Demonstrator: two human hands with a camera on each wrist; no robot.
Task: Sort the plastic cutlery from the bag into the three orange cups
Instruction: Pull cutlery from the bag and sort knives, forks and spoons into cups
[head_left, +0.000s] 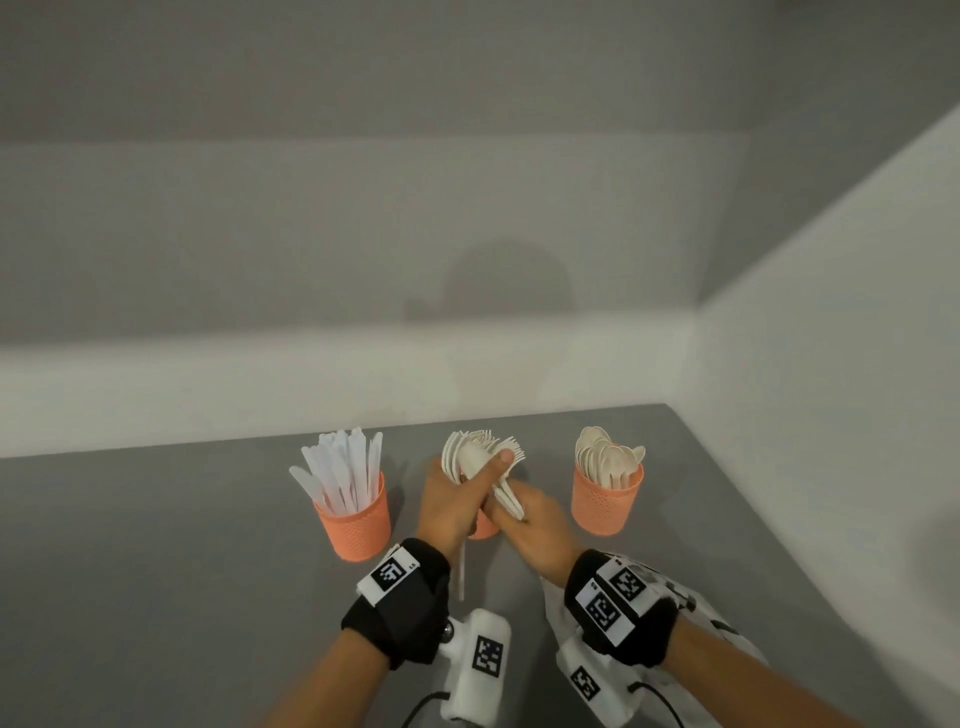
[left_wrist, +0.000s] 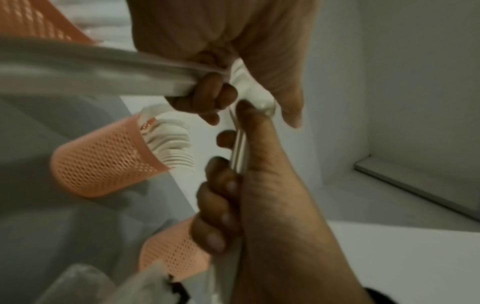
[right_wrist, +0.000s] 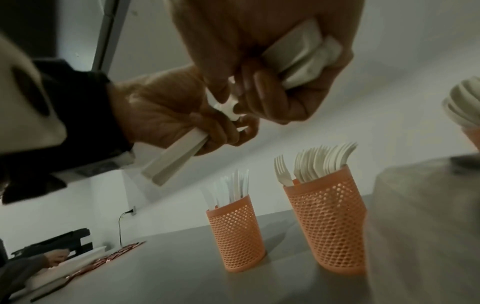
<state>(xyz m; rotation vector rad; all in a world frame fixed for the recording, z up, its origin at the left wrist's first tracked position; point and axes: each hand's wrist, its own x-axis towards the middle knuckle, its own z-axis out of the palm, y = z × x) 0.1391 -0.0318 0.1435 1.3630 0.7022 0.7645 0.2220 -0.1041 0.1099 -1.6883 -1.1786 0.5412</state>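
Three orange mesh cups stand in a row on the grey table. The left cup (head_left: 353, 519) (right_wrist: 236, 234) holds knives, the middle cup (head_left: 484, 529) (right_wrist: 327, 222) holds forks, and the right cup (head_left: 605, 501) (left_wrist: 103, 162) holds spoons. Both hands meet just above the middle cup and hide most of it in the head view. My left hand (head_left: 483, 483) (right_wrist: 168, 119) grips a bundle of white cutlery (head_left: 475, 462), whose handles (head_left: 460, 571) (right_wrist: 176, 158) stick out below the fist. My right hand (head_left: 524, 519) (right_wrist: 272, 82) grips a second stack of white cutlery (right_wrist: 298, 59) (left_wrist: 103, 67).
The crumpled plastic bag (head_left: 561, 613) lies under my right forearm at the table's near edge. White walls close off the back and the right side. Far left in the right wrist view, another person's hand (right_wrist: 55, 257) rests by papers, and a cable (right_wrist: 120, 228) hangs from a wall socket.
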